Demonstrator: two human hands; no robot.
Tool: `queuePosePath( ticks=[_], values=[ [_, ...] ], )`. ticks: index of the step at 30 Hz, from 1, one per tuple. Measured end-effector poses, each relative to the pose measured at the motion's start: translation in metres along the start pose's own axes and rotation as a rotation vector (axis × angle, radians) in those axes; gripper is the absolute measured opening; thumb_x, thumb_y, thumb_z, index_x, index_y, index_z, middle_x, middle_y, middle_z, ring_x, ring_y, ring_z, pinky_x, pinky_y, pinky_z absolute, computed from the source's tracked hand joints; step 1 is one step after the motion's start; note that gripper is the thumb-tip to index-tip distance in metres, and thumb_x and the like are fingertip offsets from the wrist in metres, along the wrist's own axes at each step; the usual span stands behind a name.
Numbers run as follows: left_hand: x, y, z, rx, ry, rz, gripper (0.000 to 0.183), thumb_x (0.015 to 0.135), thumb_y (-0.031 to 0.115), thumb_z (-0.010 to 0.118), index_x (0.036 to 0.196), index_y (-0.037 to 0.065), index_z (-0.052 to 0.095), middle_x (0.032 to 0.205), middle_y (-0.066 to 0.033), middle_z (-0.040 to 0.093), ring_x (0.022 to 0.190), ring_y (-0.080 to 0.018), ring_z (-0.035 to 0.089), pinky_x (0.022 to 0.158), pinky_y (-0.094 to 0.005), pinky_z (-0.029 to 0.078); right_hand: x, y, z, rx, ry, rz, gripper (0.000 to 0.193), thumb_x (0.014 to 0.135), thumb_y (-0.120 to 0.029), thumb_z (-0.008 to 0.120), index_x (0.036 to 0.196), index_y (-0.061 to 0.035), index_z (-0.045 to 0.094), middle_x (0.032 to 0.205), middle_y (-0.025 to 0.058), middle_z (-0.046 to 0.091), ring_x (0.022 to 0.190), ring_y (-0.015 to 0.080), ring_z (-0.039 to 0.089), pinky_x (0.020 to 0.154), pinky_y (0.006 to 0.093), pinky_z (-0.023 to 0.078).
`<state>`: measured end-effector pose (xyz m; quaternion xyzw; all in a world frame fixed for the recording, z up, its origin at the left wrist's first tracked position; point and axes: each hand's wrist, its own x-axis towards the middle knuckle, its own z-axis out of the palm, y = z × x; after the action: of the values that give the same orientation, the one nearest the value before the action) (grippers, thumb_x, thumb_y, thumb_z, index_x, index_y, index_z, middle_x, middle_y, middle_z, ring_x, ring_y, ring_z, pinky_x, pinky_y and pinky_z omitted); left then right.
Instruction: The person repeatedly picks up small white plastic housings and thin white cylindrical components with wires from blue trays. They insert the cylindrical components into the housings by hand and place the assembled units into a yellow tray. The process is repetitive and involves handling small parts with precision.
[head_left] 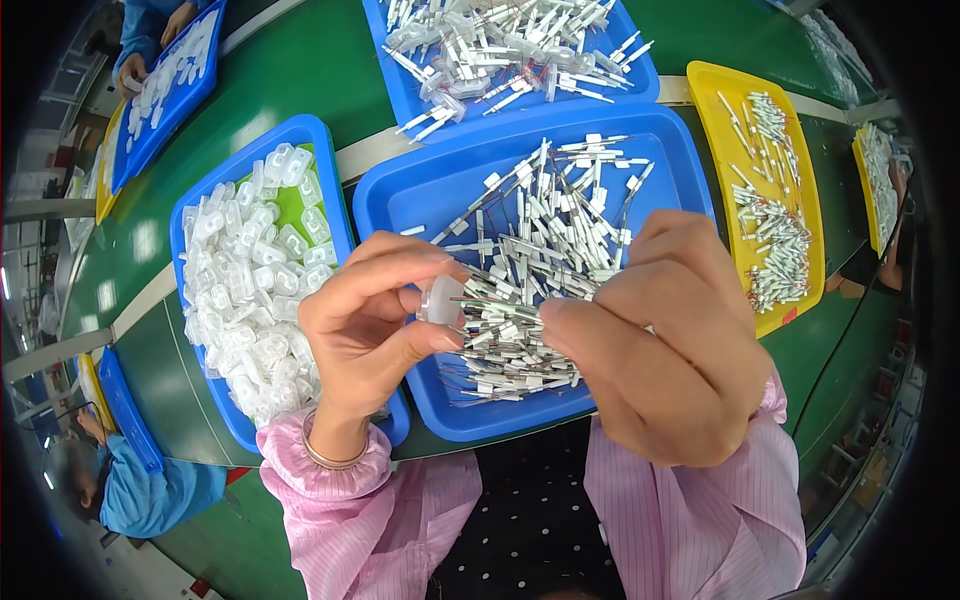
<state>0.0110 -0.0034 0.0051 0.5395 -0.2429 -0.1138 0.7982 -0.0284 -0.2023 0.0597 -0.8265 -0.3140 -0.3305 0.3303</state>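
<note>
Between thumb and fingers, my left hand grips a small translucent plastic housing. My right hand is closed, its thumb and finger pinching thin wires that stretch to the housing; whether their tips sit inside it I cannot tell. Both hands are above a blue tray heaped with white wired connector pieces. Left of my left hand, another blue tray holds a pile of clear plastic housings.
A further blue tray at the back holds housings joined with wired pieces. To the right, a yellow tray carries small wired parts. Co-workers' blue sleeves show at far left, by a tray of white pieces.
</note>
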Motion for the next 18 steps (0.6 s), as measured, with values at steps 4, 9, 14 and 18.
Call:
queuePosePath(
  ticks=[4, 9, 14, 18],
  values=[
    [0.0, -0.003, -0.001, -0.014, -0.009, 0.036, 0.042, 0.065, -0.008, 0.07, 0.104, -0.009, 0.055, 0.099, -0.0189, 0.053, 0.085, -0.0221, 0.058, 0.063, -0.0277, 0.055, 0.004, -0.001, 0.001, 0.019, -0.005, -0.019, 0.026, 0.049, -0.001, 0.069, 0.074, 0.0042, 0.063, 0.064, 0.0075, 0.048, 0.055, 0.0213, 0.043, 0.046, 0.0324, 0.032],
    [-0.002, 0.0, 0.001, -0.161, 0.033, -0.037, 0.04, 0.067, -0.008, 0.068, 0.105, -0.01, 0.054, 0.098, -0.0205, 0.054, 0.081, -0.0234, 0.06, 0.063, -0.0292, 0.055, 0.004, 0.009, 0.008, 0.088, -0.026, 0.076, 0.022, 0.056, 0.002, 0.068, 0.077, 0.0028, 0.063, 0.064, 0.0076, 0.049, 0.055, 0.0205, 0.043, 0.049, 0.0312, 0.033],
    [-0.003, 0.003, 0.003, -0.174, 0.012, -0.094, 0.039, 0.07, -0.007, 0.066, 0.107, -0.011, 0.052, 0.096, -0.0207, 0.055, 0.081, -0.0242, 0.061, 0.063, -0.0288, 0.055, 0.0, 0.013, 0.015, 0.316, -0.063, 0.29, 0.016, 0.061, 0.003, 0.067, 0.077, 0.001, 0.064, 0.063, 0.0073, 0.051, 0.055, 0.018, 0.044, 0.05, 0.0287, 0.033],
    [-0.004, -0.001, 0.003, -0.073, 0.011, -0.021, 0.036, 0.07, -0.008, 0.066, 0.104, -0.011, 0.054, 0.09, -0.0187, 0.056, 0.084, -0.0243, 0.061, 0.066, -0.029, 0.054, 0.0, 0.008, 0.025, 0.444, -0.057, 0.401, 0.012, 0.063, 0.004, 0.067, 0.073, -0.0007, 0.063, 0.061, 0.0072, 0.052, 0.053, 0.0176, 0.044, 0.049, 0.0272, 0.032]
  ],
)
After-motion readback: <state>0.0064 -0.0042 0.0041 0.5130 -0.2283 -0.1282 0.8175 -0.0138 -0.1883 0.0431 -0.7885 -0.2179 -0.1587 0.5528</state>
